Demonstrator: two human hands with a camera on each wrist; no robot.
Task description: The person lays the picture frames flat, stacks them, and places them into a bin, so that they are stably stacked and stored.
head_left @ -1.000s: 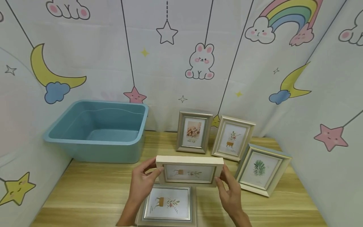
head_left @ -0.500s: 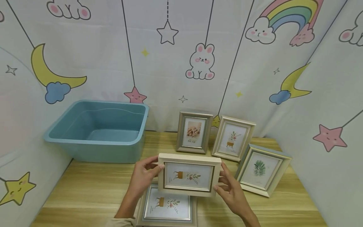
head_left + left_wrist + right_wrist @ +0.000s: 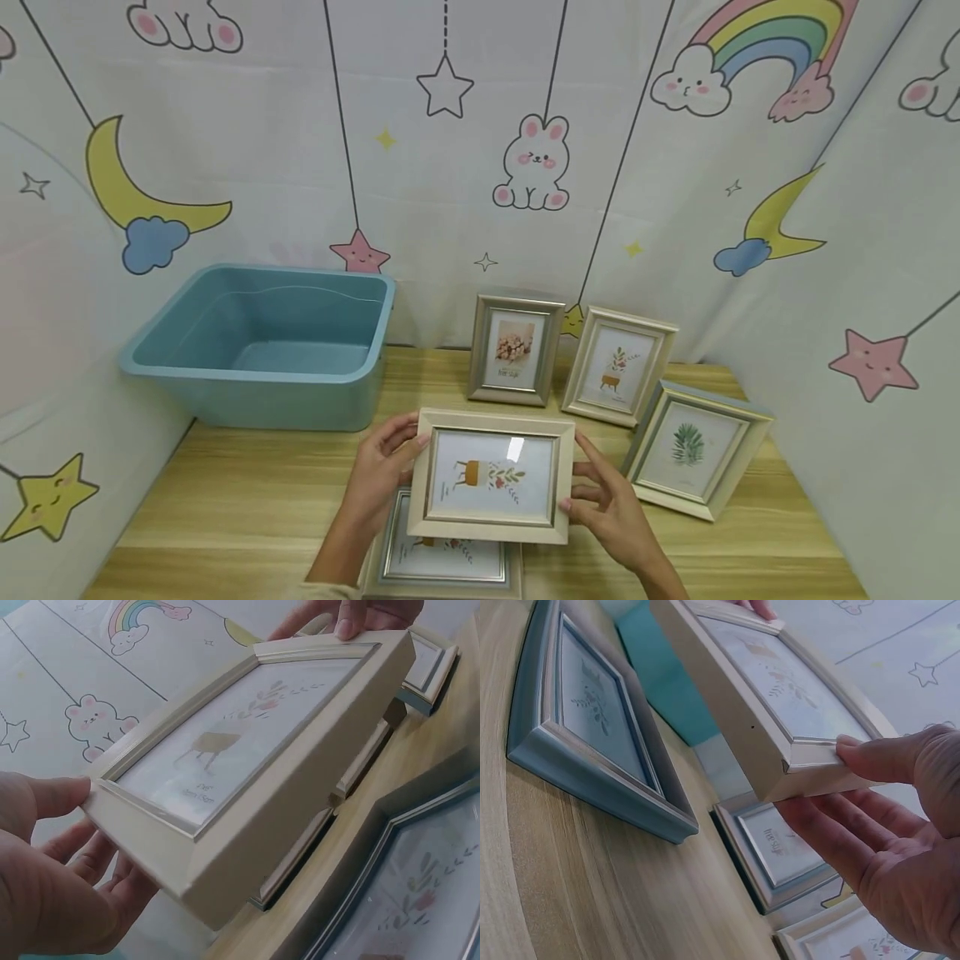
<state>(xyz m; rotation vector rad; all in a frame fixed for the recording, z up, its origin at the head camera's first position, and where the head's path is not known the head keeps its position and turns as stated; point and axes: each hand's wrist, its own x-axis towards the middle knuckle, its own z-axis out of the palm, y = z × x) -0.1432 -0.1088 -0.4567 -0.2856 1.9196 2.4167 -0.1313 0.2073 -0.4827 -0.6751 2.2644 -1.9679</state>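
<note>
A cream picture frame (image 3: 491,529) with a potted-plant print is held sideways above the table, its glass facing up toward the head camera. My left hand (image 3: 378,471) grips its left end, thumb on the front border and fingers behind, as the left wrist view also shows. At the opposite end my right hand (image 3: 615,512) pinches the border, with the thumb (image 3: 881,757) on the front and the fingers underneath. Below lies a larger frame (image 3: 442,575) with a similar print, flat on the table and partly hidden by the held one.
A teal plastic tub (image 3: 255,400) stands at the back left of the wooden table (image 3: 247,517). Three picture frames stand at the right: a bronze one (image 3: 480,350), a cream one (image 3: 581,358) and one with a green leaf print (image 3: 687,446). A patterned cloth (image 3: 285,150) hangs behind.
The held picture frame has tilted back, so its front now faces up more and shows fully. It came slightly lower, covering more of the flat frame. Both hands kept their hold.
</note>
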